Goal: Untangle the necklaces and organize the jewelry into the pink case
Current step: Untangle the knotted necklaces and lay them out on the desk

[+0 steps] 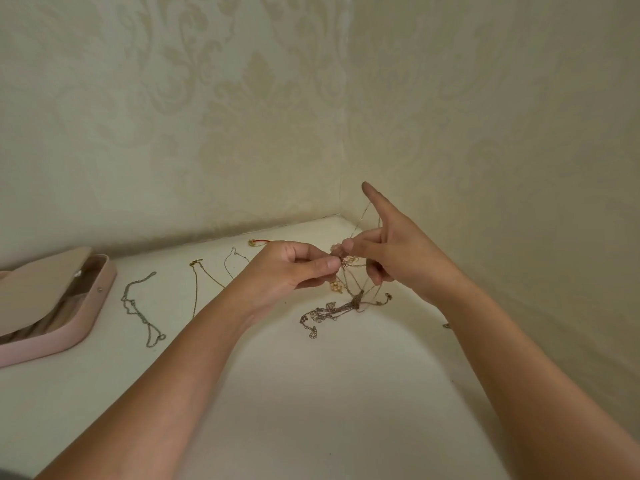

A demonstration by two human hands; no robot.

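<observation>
Hands in view: 2, both bare, forearms entering from 6 o'clock and meeting just right of centre above the desk (311, 393).
Tangled necklaces (337, 306): 1 clump. Its lower part lies on the desk at 6 o'clock of the hands. Several thin strands rise from it, taut, to both hands. Number of chains inside it: cannot tell.
Left hand (291, 268): knuckles up, wrist roughly level. Thumb and fingers (325, 263) are pressed together, pinching the strands at the top of the clump. The other fingers are curled in.
Right hand (398, 254): palm turned toward the left hand. Index finger (375, 199) is straight, pointing to 11 o'clock, with a fine strand running down from it. The thumb tip meets the left fingertips at the pinch and the lower fingers are curled around strands.
Loose chains on the desk: 3, laid out apart at 9 o'clock of the left hand: silver chain (142, 306), gold chain (197, 289) and thin chain (232, 259).
Red-and-gold piece (258, 242): 1, at 11 o'clock of the left hand, near the wall (207, 116).
Small metal bit (446, 326): 1, just beside the right forearm at 3 o'clock, too small to identify.
Pink case (86, 306): 1, at 9 o'clock of the frame, lid raised, well apart from the clump. Contents unclear.
</observation>
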